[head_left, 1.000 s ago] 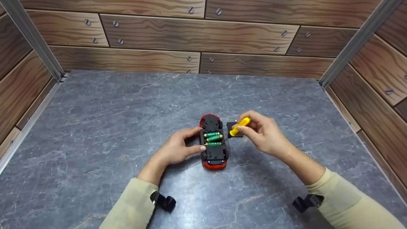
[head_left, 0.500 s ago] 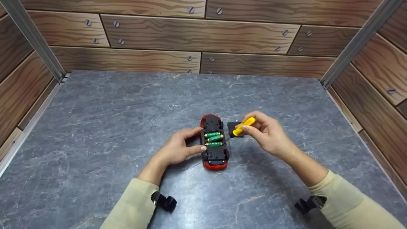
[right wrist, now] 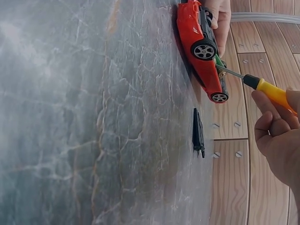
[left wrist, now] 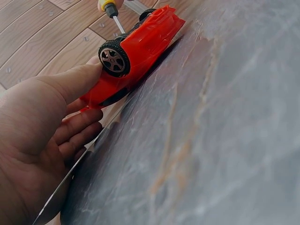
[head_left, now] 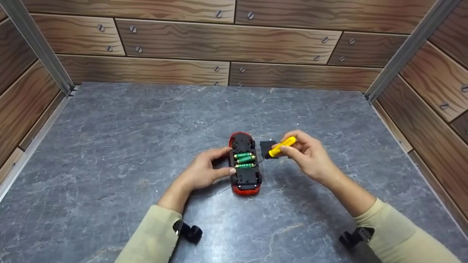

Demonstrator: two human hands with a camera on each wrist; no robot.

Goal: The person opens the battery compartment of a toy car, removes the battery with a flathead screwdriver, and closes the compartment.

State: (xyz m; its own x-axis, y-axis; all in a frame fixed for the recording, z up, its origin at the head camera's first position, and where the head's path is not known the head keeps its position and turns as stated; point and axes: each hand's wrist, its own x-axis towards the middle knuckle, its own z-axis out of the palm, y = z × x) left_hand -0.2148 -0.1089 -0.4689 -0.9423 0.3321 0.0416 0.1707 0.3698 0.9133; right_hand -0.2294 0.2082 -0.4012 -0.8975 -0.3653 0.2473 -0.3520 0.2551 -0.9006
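Observation:
A red toy car lies upside down on the table, its black underside up. In its uncovered battery compartment sit three green batteries, the middle one slanted. My left hand holds the car by its left side, thumb beside a wheel in the left wrist view. My right hand pinches the yellow handle of a screwdriver between thumb and fingers. The screwdriver's metal shaft slants down to the compartment, tip at the end of the battery nearest me.
A black battery cover lies on the table just right of the car, partly behind the screwdriver and right hand. The grey marbled table is bordered by wood-patterned walls at the back and sides.
My right hand has shifted slightly right, and the screwdriver handle leans further that way, its tip staying at the compartment. The left hand and car hold nearly still.

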